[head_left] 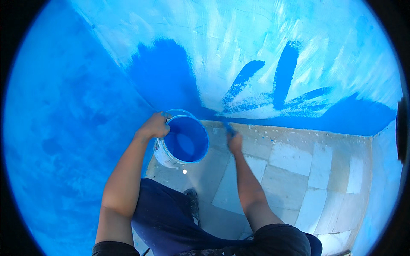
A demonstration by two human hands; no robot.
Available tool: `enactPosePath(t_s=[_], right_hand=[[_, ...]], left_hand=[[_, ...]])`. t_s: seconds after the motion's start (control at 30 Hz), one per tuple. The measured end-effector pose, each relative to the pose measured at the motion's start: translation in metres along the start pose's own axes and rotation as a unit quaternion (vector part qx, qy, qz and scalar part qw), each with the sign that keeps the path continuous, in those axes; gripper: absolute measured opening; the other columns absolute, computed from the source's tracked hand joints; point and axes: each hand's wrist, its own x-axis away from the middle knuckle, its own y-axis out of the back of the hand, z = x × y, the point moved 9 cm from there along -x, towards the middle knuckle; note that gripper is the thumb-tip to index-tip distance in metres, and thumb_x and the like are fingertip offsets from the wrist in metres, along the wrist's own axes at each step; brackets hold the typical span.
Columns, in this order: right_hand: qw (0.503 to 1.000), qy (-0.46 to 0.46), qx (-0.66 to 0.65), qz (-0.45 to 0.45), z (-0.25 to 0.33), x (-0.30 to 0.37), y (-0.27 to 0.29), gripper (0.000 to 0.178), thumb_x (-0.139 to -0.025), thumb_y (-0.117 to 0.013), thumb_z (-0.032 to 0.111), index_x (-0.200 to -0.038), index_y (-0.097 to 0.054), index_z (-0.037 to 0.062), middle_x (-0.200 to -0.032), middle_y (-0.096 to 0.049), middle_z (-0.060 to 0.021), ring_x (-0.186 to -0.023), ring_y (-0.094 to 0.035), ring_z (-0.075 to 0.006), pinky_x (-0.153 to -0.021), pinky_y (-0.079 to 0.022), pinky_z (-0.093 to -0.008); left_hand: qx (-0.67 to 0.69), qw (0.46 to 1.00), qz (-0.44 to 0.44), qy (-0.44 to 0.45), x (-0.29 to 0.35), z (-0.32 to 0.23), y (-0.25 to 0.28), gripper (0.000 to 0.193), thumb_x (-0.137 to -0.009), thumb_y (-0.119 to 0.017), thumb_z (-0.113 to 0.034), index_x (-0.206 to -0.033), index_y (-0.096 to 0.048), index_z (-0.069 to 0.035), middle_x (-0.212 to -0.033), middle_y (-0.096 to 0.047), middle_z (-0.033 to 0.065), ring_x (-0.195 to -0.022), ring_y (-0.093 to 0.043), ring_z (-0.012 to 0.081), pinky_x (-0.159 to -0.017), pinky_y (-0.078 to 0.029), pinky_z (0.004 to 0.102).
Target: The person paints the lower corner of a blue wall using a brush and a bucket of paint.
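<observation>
My left hand [156, 126] grips the rim and handle side of a white paint bucket [164, 156], which is smeared outside and holds blue paint [186, 143]. The bucket is tipped so its mouth faces me. To the right, my right hand [234, 142] is closed around the handle of a paintbrush [229, 128]. Its bristle end is blurred and lies close to the foot of the wall, by the blue band along the floor line. Ahead, the pale blue wall [252, 38] carries fresh dark blue patches and several separate strokes.
A solid blue wall [68, 128] rises close on my left. The floor [282, 179] has pale, uneven slabs with paint spots. One shoe [193, 205] stands below the bucket. Another wall [382, 170] bounds the right side, with a dark object [401, 130] at the rim.
</observation>
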Motion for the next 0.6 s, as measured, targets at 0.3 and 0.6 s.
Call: enactPosePath(t_s=[0.3,0.6], right_hand=[[0.882,-0.094,-0.305,-0.346,-0.090,0.018,0.187,0.025,-0.090,-0.064,0.017,-0.104,-0.070,-0.0026,-0.085,-0.068,-0.0063,-0.069,-0.054,-0.0143,-0.063,-0.044,-0.0335],[0.961,-0.116,-0.118,-0.220,0.004,0.025,0.025,0.028,-0.090,-0.060,0.022,-0.093,-0.067,-0.0050,-0.091,-0.065,-0.0265,-0.087,-0.061,-0.0430,-0.077,-0.046,-0.0493]], left_hand=[[0.023,0.999,-0.029,-0.021,0.027,-0.006,0.012,0.051,-0.065,-0.053,-0.006,-0.114,-0.068,-0.004,-0.101,-0.069,0.0242,-0.094,-0.067,0.0387,-0.083,-0.053,0.0444],[0.012,0.999,-0.011,-0.034,0.034,-0.031,0.014,0.047,-0.062,-0.056,-0.008,-0.107,-0.070,-0.004,-0.094,-0.070,0.0227,-0.079,-0.069,0.0353,-0.069,-0.054,0.0418]])
